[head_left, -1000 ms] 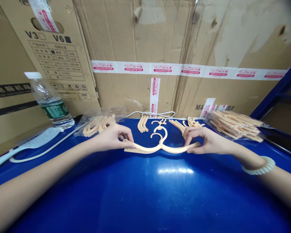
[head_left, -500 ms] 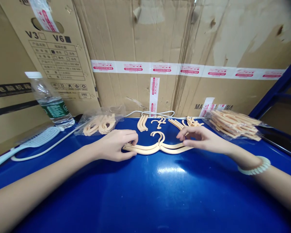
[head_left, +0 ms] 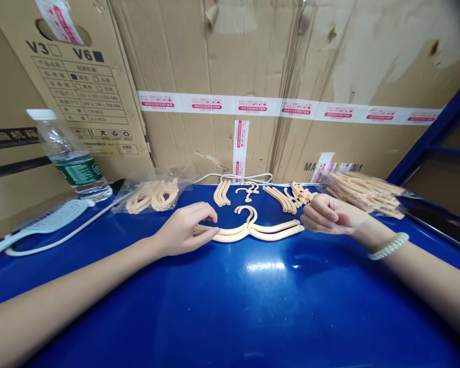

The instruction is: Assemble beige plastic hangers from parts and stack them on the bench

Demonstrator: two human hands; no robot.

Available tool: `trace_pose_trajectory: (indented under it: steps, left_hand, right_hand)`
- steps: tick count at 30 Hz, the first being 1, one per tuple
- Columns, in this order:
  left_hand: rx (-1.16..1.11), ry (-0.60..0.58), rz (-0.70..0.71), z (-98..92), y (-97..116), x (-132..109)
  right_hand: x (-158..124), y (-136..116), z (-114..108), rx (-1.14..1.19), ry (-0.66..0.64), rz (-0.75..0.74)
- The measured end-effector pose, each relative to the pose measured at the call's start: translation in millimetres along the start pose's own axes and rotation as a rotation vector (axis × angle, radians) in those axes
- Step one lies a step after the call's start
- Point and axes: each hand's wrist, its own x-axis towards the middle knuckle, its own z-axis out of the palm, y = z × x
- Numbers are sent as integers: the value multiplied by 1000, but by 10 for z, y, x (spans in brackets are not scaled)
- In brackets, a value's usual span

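Two beige clothes hangers (head_left: 230, 238) lie one before the other on the blue table, their hooks curving away from me. My left hand (head_left: 186, 227) rests at their left end, its thumb and bent fingers apart around the arm tips. Just past the right tips is my right hand (head_left: 324, 214), its fingers curled into a fist; anything inside is hidden. Behind the hangers lie loose beige pieces: several curved arms (head_left: 222, 193), a few hooks (head_left: 247, 190), more straight-looking arms (head_left: 280, 199) and a small heap (head_left: 302, 193) beside my right hand.
Clear bags of beige parts lie at left (head_left: 153, 196) and right (head_left: 364, 191). A water bottle (head_left: 76, 166) and a light blue hairbrush (head_left: 61, 214) are at far left. A white cable (head_left: 61, 240) crosses the table (head_left: 230, 306). Cardboard (head_left: 214, 61) stands behind.
My right hand has moved off the right arms of the hangers, slightly rightward, and its fingers have curled in. My left hand stays at the left end, its grip looser. The view has shifted slightly.
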Motion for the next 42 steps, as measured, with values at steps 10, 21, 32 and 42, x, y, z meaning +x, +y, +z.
trace_pose_trajectory:
  steps: [10,21,32,42]
  left_hand:
    - [18,8,22,4,0,-6]
    - [27,10,14,9,-1,-8]
    - [26,34,5,7,12,-1]
    - [13,34,7,5,13,5]
  right_hand:
    - [-33,68,-96,30,-142,-15]
    - [-42,96,-228,24,-280,31]
    - [-32,53,-151,-38,-237,43]
    - [-9,-25,-23,-112,-188,20]
